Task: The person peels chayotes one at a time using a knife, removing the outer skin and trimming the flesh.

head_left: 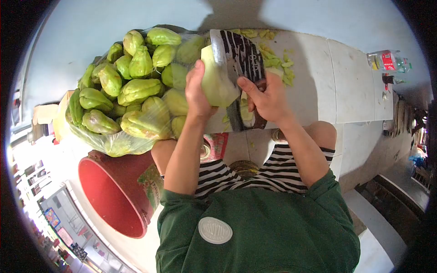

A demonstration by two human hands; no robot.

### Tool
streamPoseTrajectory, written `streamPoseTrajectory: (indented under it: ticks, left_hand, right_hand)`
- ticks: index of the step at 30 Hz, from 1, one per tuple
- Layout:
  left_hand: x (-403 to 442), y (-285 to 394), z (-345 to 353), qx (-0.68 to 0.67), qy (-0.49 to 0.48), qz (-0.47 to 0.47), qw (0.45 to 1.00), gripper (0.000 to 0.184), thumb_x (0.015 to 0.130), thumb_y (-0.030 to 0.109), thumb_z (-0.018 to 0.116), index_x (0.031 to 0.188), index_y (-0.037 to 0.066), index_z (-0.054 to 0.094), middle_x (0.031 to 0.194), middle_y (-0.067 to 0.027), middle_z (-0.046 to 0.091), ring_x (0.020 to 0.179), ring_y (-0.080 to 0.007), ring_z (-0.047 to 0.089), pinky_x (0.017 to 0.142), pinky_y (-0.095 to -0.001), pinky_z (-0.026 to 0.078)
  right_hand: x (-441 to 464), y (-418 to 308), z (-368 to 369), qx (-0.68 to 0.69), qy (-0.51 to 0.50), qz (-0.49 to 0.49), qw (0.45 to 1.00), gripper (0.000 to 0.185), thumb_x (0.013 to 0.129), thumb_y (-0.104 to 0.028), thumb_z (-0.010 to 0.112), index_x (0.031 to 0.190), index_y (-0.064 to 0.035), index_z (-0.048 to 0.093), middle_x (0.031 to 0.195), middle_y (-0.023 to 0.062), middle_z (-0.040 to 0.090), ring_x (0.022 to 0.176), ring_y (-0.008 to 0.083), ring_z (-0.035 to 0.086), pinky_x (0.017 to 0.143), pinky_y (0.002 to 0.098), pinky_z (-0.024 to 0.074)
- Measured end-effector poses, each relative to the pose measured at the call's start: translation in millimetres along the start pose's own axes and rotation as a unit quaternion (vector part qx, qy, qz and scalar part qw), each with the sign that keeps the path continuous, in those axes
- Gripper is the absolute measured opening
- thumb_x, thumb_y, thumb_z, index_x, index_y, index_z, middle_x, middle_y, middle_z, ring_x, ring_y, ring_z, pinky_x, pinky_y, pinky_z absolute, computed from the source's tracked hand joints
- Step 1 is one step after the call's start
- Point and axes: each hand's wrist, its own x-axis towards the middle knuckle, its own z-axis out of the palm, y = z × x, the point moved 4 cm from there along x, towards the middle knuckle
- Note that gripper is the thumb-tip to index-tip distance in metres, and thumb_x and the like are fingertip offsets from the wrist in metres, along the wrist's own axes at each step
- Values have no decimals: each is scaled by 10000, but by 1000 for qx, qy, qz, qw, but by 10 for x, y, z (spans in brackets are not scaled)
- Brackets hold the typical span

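Note:
My left hand [198,93] is wrapped round a pale, peeled chayote [217,84], held up over the tiled bench. My right hand [268,98] grips a broad cleaver [243,52] with a dark, streaked blade and a bright edge. That edge lies close against the chayote; whether it touches cannot be made out. Below the right hand is a dark, looped part [234,117], perhaps of the cleaver's handle. Beside my left hand, a clear plastic bag [114,144] holds many green, unpeeled chayotes [140,91]. Green peelings [284,63] lie scattered beyond my right hand.
The tiled bench [355,86] extends to the right, against a pale wall. Plastic bottles [389,61] lie at its right end. A red bucket [114,195] is on the floor at the lower left, its mouth facing left. My knees are close to the bench's near edge.

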Motion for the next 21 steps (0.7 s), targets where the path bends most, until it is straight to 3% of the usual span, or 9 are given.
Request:
streamPoseTrajectory:
  ticks: [2, 6, 9, 11, 13, 15, 16, 18, 21]
  left_hand:
    - [18, -15, 25, -5, -28, 58, 998, 515, 936, 461, 445, 1089, -10, 589, 886, -114, 631, 716, -191, 607, 629, -331, 501]
    - [24, 7, 61, -23, -38, 16, 999, 543, 934, 474, 435, 1124, -13, 583, 930, -128, 639, 750, -211, 624, 678, -344, 517]
    - [-28, 85, 56, 6, 8, -9, 1000, 585, 931, 513, 410, 1155, -4, 568, 967, -159, 643, 821, -265, 648, 738, -385, 529]
    - [-36, 127, 67, -109, 7, -49, 993, 640, 926, 556, 376, 1190, -2, 545, 991, -190, 641, 892, -332, 651, 781, -434, 531]
    - [36, 152, -9, -119, -56, -41, 991, 672, 923, 585, 346, 1224, 6, 505, 1009, -208, 635, 947, -379, 633, 793, -483, 526]
    - [61, 197, -21, -186, -125, -20, 974, 653, 938, 565, 329, 1271, 23, 477, 1037, -182, 623, 940, -373, 615, 745, -486, 518]
    - [89, 205, -66, -185, -125, -19, 975, 653, 938, 565, 329, 1271, 23, 477, 1037, -182, 623, 940, -373, 615, 745, -486, 518]
    - [140, 251, -148, -269, -143, 8, 953, 635, 934, 550, 345, 1295, 38, 446, 1096, -190, 589, 991, -374, 583, 727, -492, 505]
    - [155, 318, -212, -283, -160, 30, 945, 627, 924, 536, 370, 1301, 40, 441, 1156, -194, 550, 1055, -342, 547, 733, -477, 499]
  right_hand:
    - [-18, 30, 64, 10, -13, 12, 1000, 332, 878, -322, 689, 808, -9, 602, 515, -9, 539, 410, 80, 505, 398, 257, 394]
    - [-4, 42, 50, 52, 7, 3, 999, 333, 874, -330, 695, 793, -21, 598, 521, -15, 538, 411, 81, 510, 401, 249, 402]
    - [62, 31, -171, 73, 28, 11, 997, 312, 857, -315, 717, 798, -29, 607, 541, -14, 553, 415, 80, 512, 400, 239, 401]
    - [93, 53, -314, 104, 43, 0, 994, 285, 845, -291, 732, 801, -35, 617, 551, -15, 560, 416, 80, 511, 400, 239, 403]
    - [101, 5, -344, 137, 58, -12, 989, 259, 833, -267, 747, 804, -40, 626, 561, -17, 568, 418, 80, 510, 400, 239, 406]
    - [77, -118, -387, 65, 96, -46, 992, 259, 774, -238, 798, 808, -39, 635, 567, -18, 573, 446, 74, 510, 424, 238, 415]
    - [84, -82, -390, 66, 96, -46, 992, 259, 774, -238, 798, 808, -39, 635, 567, -18, 573, 446, 74, 510, 424, 238, 415]
    - [88, -80, -430, -99, 151, -112, 977, 303, 715, -236, 837, 802, -29, 634, 574, -27, 580, 478, 65, 506, 454, 238, 420]
    - [28, -192, -395, -160, 184, -139, 960, 357, 676, -249, 857, 830, -18, 634, 585, -19, 589, 496, 66, 508, 474, 238, 421]
